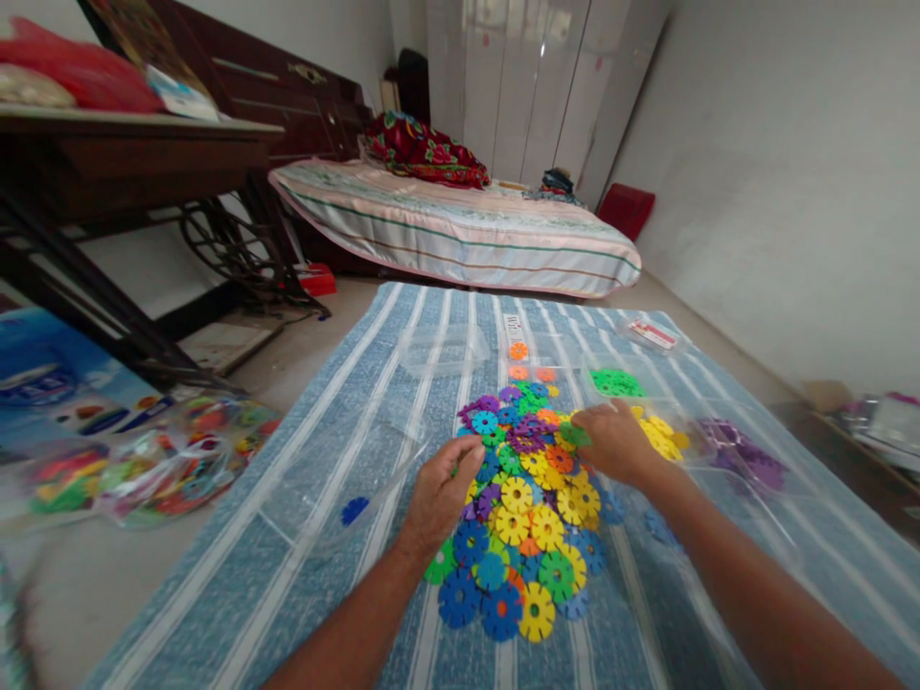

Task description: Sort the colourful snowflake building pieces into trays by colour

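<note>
A heap of notched plastic flower discs (540, 526) in yellow, blue, green, orange and purple lies on the striped cloth. At its right edge my right hand (619, 443) pinches a green flower disc (575, 434). My left hand (444, 487) is closed at the left edge of the heap. A bit of green shows by its fingers, but what they hold is hidden. Clear boxes to the right contain green discs (616, 382), yellow discs (658, 436) and purple discs (751, 460). Orange discs (518, 372) lie behind the heap.
A clear plastic container (442, 351) stands at the back left of the table. Left of the heap, a blue disc (355, 510) lies at another clear container. Beyond are a bed (460, 240) and a sewing-machine table (144, 129). Bags of colourful pieces (179, 470) lie on the floor.
</note>
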The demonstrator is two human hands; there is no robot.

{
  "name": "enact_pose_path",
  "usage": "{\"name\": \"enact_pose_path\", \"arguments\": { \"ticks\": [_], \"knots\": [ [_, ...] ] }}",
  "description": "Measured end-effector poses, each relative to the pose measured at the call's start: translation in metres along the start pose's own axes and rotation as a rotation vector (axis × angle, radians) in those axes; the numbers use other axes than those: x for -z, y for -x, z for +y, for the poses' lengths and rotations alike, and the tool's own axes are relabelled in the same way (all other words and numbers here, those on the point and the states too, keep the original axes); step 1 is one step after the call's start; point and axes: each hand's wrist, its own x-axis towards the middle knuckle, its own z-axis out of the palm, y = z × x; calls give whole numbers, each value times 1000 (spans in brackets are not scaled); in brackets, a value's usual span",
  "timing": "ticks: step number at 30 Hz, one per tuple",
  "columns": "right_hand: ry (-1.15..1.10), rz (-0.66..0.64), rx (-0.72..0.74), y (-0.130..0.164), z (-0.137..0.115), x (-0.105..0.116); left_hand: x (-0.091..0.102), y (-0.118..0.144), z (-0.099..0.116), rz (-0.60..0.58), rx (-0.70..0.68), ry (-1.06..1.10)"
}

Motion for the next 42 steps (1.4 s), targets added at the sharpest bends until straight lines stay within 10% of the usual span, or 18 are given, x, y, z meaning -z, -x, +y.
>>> {"name": "enact_pose_path", "arguments": {
  "ticks": [10, 26, 42],
  "knots": [
    [82, 222, -333, -14, 49, 49, 0, -1, -3, 3, -1, 3],
    [-18, -103, -116, -24, -11, -4, 0, -1, -5, 1, -15, -12],
    [12, 140, -316, -10, 22, 51, -1, -2, -7, -4, -17, -15]
  ]
}}
